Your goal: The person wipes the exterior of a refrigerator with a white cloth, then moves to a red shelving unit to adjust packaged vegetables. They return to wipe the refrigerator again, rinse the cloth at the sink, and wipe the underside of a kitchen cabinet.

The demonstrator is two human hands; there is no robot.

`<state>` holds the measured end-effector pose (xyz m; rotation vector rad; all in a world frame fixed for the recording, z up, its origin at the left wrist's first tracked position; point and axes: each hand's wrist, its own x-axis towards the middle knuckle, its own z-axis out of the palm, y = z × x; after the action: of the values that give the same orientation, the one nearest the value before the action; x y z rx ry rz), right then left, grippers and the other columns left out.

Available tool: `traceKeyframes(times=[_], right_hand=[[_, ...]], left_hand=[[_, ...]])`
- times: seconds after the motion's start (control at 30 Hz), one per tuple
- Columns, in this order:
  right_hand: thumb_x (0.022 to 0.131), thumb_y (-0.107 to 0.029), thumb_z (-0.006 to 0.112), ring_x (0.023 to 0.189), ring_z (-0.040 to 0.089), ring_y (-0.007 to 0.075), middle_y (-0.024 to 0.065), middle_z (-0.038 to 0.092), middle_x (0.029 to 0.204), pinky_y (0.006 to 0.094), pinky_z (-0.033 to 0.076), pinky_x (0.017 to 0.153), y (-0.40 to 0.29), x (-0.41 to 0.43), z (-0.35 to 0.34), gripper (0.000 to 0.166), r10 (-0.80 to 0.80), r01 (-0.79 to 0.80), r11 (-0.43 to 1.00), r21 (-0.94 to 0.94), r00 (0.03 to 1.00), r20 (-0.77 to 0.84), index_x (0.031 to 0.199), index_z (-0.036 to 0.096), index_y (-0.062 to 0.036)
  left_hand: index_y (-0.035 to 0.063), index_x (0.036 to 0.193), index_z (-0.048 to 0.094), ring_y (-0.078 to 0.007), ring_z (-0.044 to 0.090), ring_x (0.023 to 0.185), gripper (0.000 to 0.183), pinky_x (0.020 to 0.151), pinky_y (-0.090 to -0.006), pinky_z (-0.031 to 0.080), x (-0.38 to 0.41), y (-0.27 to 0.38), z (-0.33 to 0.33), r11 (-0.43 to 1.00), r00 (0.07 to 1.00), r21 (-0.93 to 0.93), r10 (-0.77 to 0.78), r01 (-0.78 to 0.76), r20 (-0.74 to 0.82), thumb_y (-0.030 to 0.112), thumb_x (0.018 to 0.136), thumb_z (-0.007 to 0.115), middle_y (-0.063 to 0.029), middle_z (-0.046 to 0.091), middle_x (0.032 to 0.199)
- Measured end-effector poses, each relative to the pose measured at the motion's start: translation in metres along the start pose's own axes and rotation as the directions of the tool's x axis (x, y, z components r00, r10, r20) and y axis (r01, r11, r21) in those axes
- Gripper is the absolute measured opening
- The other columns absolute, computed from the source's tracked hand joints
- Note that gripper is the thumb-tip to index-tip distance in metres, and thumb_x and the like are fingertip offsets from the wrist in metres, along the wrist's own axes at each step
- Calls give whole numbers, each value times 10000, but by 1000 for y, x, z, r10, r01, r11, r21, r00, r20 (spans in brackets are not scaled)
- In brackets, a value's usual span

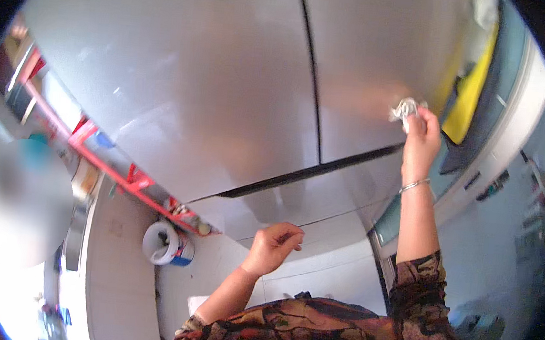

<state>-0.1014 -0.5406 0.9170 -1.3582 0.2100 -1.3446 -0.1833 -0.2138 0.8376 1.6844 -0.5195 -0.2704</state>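
Observation:
A large grey, glossy appliance, most likely a refrigerator [240,94], stands before me, with a dark vertical seam and a black strip across its lower part. My right hand [422,125] pinches a crumpled whitish cloth or paper wad [405,110] against or very close to the right panel; a metal bangle is on the wrist. Lower down, my left hand [276,245] hangs in front of the appliance's base, fingers loosely curled, touching nothing that I can see. Whether anything sits inside its curl cannot be told.
A red-framed rack [120,182] runs along the appliance's left side. Beneath its near end, a white bucket [161,247] stands on the tiled floor. Yellow and dark fabric [470,100] hangs at the right beside a pale door frame [515,113]. Far left is a blurred patch.

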Motion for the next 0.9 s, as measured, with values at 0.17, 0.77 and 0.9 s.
traceKeyframes(times=[0.17, 0.77, 0.9], right_hand=[[807, -35, 626, 766, 620, 274, 96, 607, 866, 373, 514, 674, -22, -136, 31, 89, -189, 341, 938, -58, 646, 740, 885, 608, -75], [827, -109, 656, 721, 607, 257, 59, 601, 843, 367, 494, 609, -140, -180, 180, 43, -675, 673, 692, 261, 474, 565, 870, 665, -108], [883, -174, 591, 773, 639, 280, 121, 653, 859, 392, 506, 653, -47, -294, 115, 138, 1, 500, 854, -145, 278, 961, 881, 663, -57]], left_hand=[[-50, 944, 631, -131, 655, 730, 139, 650, -255, 531, -23, -15, 10, 986, 983, 54, -154, 160, -103, 85, 911, 618, -66, 655, 837], [-50, 983, 630, -158, 680, 795, 137, 685, -267, 545, -158, -6, -5, 985, 964, 109, -106, 136, -243, 65, 909, 616, -96, 662, 851], [-56, 961, 637, -168, 687, 763, 116, 677, -275, 558, -234, -8, -30, 980, 899, 31, -168, 196, -404, 39, 896, 615, -125, 661, 866]])
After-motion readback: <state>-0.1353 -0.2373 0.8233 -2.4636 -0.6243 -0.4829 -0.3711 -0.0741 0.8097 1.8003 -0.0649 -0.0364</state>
